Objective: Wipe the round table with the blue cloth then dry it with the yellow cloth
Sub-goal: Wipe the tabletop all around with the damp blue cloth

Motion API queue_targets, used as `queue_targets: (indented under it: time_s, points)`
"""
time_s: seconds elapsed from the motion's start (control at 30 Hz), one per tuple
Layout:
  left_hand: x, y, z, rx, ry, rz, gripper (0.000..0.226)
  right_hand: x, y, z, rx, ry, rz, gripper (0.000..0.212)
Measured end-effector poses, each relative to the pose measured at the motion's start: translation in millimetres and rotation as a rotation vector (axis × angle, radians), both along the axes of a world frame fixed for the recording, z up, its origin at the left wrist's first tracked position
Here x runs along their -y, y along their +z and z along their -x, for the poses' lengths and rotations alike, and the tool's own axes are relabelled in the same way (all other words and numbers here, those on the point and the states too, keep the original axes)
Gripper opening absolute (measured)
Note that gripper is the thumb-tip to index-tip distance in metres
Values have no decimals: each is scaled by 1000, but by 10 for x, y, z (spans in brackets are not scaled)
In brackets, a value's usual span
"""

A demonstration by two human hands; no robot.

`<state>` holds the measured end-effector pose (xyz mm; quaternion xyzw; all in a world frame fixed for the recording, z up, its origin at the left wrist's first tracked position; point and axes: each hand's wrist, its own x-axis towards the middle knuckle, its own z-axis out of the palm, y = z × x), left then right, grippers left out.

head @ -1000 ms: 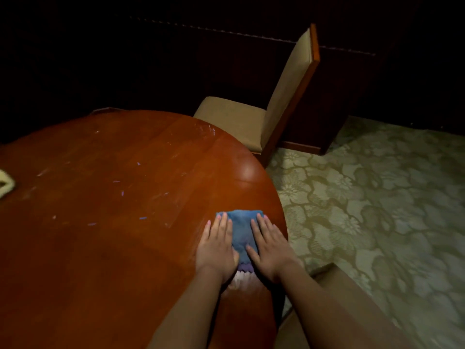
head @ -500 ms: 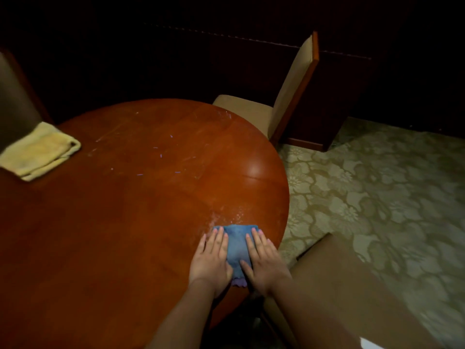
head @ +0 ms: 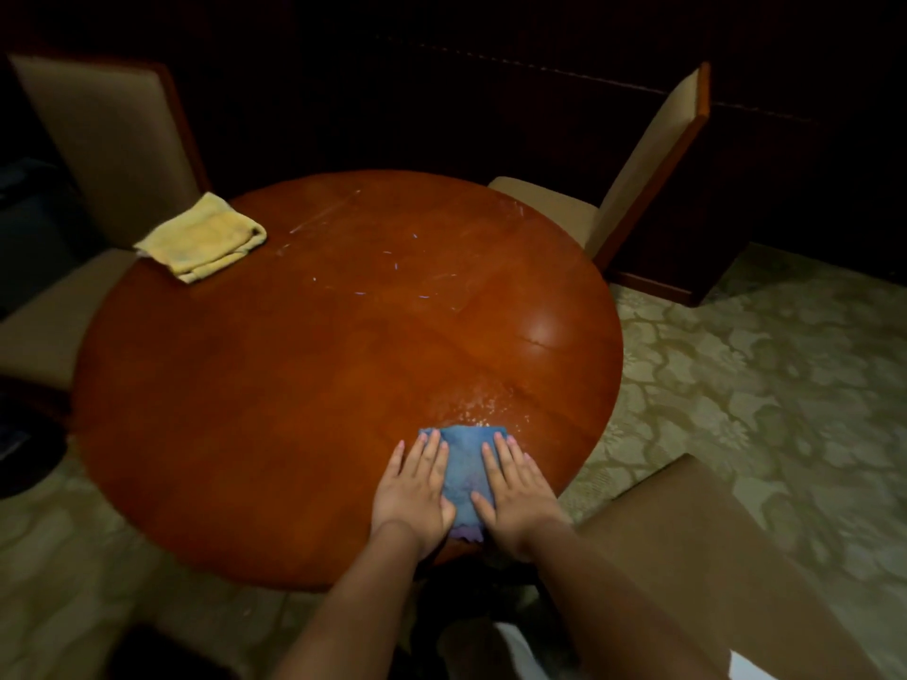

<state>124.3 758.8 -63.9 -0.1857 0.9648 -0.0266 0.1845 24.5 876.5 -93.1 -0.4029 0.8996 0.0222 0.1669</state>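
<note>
- The blue cloth point(head: 466, 476) has been drawn back to the tabletop point(head: 294, 409) near edge, pressed flat under both open hands: left hand point(head: 413, 498), right hand point(head: 515, 498).
- A wet trail is left ahead; the yellow cloth point(head: 203, 237) lies untouched, so wiping is judged unfinished.

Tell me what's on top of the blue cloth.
Both hands press flat on the blue cloth: left hand and right hand, fingers straight. The cloth's middle strip shows between them; the parts beneath the palms are hidden.
</note>
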Motion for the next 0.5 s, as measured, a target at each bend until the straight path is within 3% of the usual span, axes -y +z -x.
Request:
queue_targets:
  time_s: [0.17,0.2,0.27,0.33,0.43,0.5]
  points:
    - [-19,-54,43,9,24,0,69,26,-226,44,58,69,27,66]
    - [-11,-58,65,12,33,2,69,37,-84,60,27,36,24,72]
    - [37,-45,126,24,47,5,69,88,-22,161,-45,50,24,103]
    - [126,-38,213,38,53,21,69,166,6,256,36,132,11,122]
    - [283,-44,372,56,73,32,68,337,61,452,89,165,-1,124]
    - [383,-45,496,68,98,40,68,471,44,601,93,170,17,110]
